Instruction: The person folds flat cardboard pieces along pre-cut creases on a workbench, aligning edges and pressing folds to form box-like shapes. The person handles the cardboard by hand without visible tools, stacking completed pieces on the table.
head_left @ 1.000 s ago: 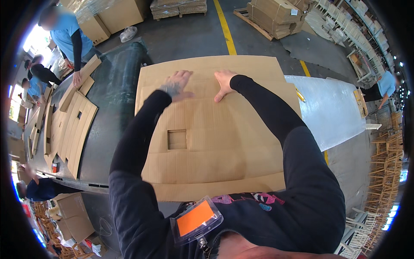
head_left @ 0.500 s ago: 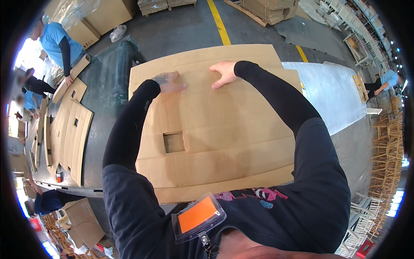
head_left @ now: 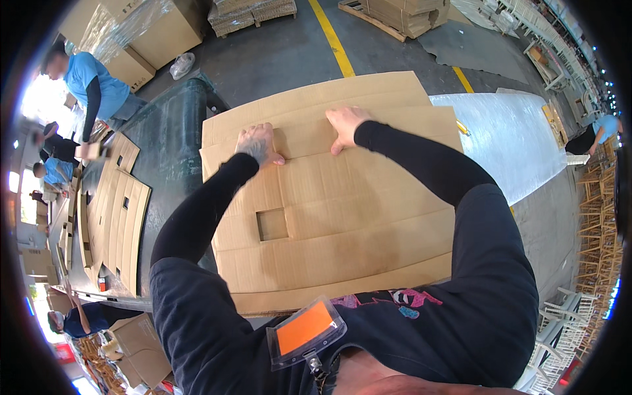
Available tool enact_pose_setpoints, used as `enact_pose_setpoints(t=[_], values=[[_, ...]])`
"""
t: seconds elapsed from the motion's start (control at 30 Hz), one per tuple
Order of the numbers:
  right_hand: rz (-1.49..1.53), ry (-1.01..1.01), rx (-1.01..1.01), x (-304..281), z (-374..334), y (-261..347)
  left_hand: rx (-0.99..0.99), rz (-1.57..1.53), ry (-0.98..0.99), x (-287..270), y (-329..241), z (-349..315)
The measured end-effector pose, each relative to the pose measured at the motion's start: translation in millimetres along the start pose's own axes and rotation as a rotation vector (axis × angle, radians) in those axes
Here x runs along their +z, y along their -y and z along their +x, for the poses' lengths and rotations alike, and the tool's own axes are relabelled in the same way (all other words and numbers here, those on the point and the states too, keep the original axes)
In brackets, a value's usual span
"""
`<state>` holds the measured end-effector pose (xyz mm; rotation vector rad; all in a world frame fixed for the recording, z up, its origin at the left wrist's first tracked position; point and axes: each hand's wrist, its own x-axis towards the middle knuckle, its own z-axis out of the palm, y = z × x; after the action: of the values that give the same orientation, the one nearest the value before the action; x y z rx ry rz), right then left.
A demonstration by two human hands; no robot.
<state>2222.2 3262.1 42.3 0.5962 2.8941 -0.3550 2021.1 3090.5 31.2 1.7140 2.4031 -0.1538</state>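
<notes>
Before me lies a large brown cardboard sheet (head_left: 368, 217) with creases and a square cutout at its left. Another cardboard sheet (head_left: 316, 95) shows beneath it at the far side. My left hand (head_left: 260, 143) is on the top sheet's far part, fingers bent over near its edge and thumb on the near side. To its right, my right hand (head_left: 347, 126) holds the same far part, its fingers curled and its thumb below on the surface. The fingertips' undersides are hidden.
At left, a dark table (head_left: 171, 125) carries cut cardboard pieces (head_left: 118, 210); a person in a blue shirt (head_left: 99, 82) handles one. A plastic-covered surface (head_left: 507, 138) adjoins at right, with another person (head_left: 596, 131) beyond. Stacked cardboard (head_left: 408, 16) stands on the far floor.
My left hand has shifted slightly nearer and right, its fingers more bent. My right hand has moved slightly nearer. The person at left has straightened and moved a cardboard piece.
</notes>
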Motion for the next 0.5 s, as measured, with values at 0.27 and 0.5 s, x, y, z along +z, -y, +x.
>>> enact_pose_setpoints(t=[0.27,0.5], values=[[-0.166,-0.715,-0.147,50,-51,6,0.123,0.069,-0.799,54,-15,-46],[-0.163,-0.709,-0.535,4,-56,9,-0.016,0.001,-0.113,-12,-11,-11]])
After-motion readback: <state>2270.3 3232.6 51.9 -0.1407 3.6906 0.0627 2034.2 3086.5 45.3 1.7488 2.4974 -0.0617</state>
